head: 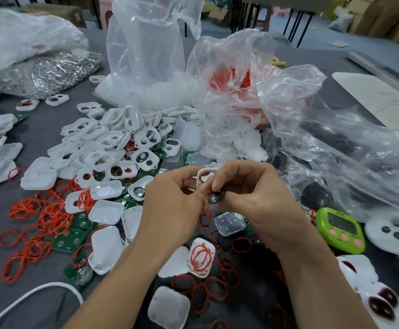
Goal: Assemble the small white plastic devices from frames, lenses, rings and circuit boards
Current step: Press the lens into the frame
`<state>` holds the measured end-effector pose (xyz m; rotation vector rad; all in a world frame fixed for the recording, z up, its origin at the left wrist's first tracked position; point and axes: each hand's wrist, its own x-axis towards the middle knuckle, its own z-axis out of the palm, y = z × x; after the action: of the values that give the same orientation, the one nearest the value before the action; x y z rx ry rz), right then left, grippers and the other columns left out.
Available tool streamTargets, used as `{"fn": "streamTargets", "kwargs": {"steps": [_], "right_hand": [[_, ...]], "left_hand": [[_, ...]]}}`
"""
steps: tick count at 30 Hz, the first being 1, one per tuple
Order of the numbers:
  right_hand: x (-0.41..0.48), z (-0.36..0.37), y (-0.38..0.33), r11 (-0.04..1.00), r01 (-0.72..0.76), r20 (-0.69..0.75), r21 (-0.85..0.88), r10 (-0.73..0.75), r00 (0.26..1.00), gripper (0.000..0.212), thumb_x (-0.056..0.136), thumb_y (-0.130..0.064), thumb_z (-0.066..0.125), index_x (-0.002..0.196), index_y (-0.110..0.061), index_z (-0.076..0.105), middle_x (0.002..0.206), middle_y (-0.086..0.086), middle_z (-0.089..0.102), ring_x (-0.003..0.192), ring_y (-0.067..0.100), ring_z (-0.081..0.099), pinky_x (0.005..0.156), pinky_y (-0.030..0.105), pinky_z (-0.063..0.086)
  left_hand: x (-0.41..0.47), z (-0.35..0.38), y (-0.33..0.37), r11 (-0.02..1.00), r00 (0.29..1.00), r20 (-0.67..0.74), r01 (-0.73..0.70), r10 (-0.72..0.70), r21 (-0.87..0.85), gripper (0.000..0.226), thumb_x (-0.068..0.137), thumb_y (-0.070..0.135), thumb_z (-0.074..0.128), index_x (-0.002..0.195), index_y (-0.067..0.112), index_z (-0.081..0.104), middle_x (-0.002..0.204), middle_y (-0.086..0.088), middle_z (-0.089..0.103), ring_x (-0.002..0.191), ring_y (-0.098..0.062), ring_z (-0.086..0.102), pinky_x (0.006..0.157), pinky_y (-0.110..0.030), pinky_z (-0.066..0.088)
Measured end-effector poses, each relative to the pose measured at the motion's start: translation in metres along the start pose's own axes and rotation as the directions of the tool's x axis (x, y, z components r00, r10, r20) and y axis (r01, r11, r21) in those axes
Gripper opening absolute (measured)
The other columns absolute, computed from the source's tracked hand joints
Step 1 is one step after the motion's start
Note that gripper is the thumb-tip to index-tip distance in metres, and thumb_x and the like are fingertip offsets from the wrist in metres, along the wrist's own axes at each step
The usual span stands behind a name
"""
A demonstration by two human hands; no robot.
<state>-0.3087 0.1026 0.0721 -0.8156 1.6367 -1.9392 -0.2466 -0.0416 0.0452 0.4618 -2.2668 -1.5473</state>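
- Nearest, red rings (199, 255) lie loose on the table (39, 309).
- Just above, the left hand (170, 200) pinches a white frame (204, 174); the right hand (253, 203) pinches a small dark part (215, 197) against it.
- This looks like fitting a part into the frame; next it needs squaring and pressing home.
- Beyond lie spare frames (103, 143), then bags (146, 55).

Glossy white plastic frames (103, 148); crinkled clear bags (146, 43)

White frames (113, 148), red rings (39, 219) and crumpled bags (312, 129) crowd the table (27, 276), bare only near-left.
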Motion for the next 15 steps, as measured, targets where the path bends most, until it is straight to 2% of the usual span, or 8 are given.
{"fn": "streamTargets", "kwargs": {"steps": [1, 3, 5, 7, 12, 15], "right_hand": [[0.000, 0.000, 0.000, 1.000, 0.006, -0.009, 0.001, -0.006, 1.000, 0.037, 0.077, 0.022, 0.064, 0.076, -0.013, 0.074, 0.088, 0.014, 0.077, 0.081, 0.018, 0.075, 0.073, 0.026, 0.058], [0.001, 0.001, 0.000, 1.000, 0.022, -0.050, 0.011, -0.021, 0.999, 0.033, 0.076, 0.019, 0.066, 0.078, -0.011, 0.079, 0.086, 0.009, 0.079, 0.083, 0.017, 0.076, 0.073, 0.023, 0.058], [0.003, 0.000, 0.002, 0.999, 0.033, -0.158, -0.015, -0.035, 0.987, 0.023, 0.077, 0.011, 0.072, 0.081, -0.010, 0.082, 0.086, 0.010, 0.080, 0.083, 0.019, 0.077, 0.075, 0.023, 0.058], [0.005, -0.003, 0.005, 0.997, 0.031, -0.294, -0.074, -0.051, 0.954, 0.020, 0.080, 0.004, 0.074, 0.084, -0.013, 0.084, 0.085, 0.010, 0.080, 0.082, 0.019, 0.076, 0.075, 0.024, 0.057], [0.007, -0.003, 0.013, 0.972, 0.041, -0.422, -0.230, -0.138, 0.896, 0.029, 0.082, 0.006, 0.079, 0.079, -0.022, 0.084, 0.077, 0.001, 0.080, 0.074, 0.015, 0.077, 0.067, 0.020, 0.057], [0.008, -0.002, 0.016, 0.957, 0.097, -0.413, -0.273, -0.208, 0.887, 0.026, 0.077, 0.007, 0.082, 0.078, -0.020, 0.084, 0.074, 0.001, 0.079, 0.067, 0.015, 0.074, 0.064, 0.022, 0.057]], "left_hand": [[0.000, 0.000, 0.001, 1.000, 1.000, -0.009, 0.001, -0.001, 0.003, 0.019, 0.087, 0.023, 0.075, 0.092, 0.041, 0.079, 0.065, 0.014, 0.074, 0.059, 0.000, 0.068, 0.053, -0.017, 0.049], [0.000, -0.001, 0.002, 1.000, 1.000, -0.025, -0.002, 0.002, 0.009, 0.020, 0.086, 0.024, 0.075, 0.093, 0.042, 0.080, 0.068, 0.015, 0.074, 0.063, -0.005, 0.071, 0.061, -0.030, 0.057], [0.000, -0.002, 0.002, 1.000, 0.999, -0.039, 0.005, -0.005, 0.004, 0.024, 0.088, 0.021, 0.074, 0.095, 0.044, 0.079, 0.070, 0.013, 0.075, 0.065, -0.013, 0.072, 0.065, -0.043, 0.060], [-0.001, -0.002, 0.003, 1.000, 0.999, -0.047, 0.013, -0.014, -0.009, 0.032, 0.090, 0.020, 0.072, 0.096, 0.051, 0.075, 0.071, 0.013, 0.075, 0.064, -0.016, 0.073, 0.067, -0.049, 0.060], [-0.002, -0.002, 0.005, 1.000, 0.999, -0.041, -0.020, 0.020, -0.006, 0.034, 0.093, 0.024, 0.071, 0.097, 0.058, 0.072, 0.073, 0.017, 0.075, 0.063, -0.014, 0.071, 0.064, -0.049, 0.059], [-0.002, -0.002, 0.004, 0.999, 0.998, -0.041, -0.043, 0.043, 0.013, 0.036, 0.093, 0.021, 0.071, 0.097, 0.057, 0.073, 0.071, 0.020, 0.074, 0.058, -0.014, 0.068, 0.057, -0.039, 0.056]]}}
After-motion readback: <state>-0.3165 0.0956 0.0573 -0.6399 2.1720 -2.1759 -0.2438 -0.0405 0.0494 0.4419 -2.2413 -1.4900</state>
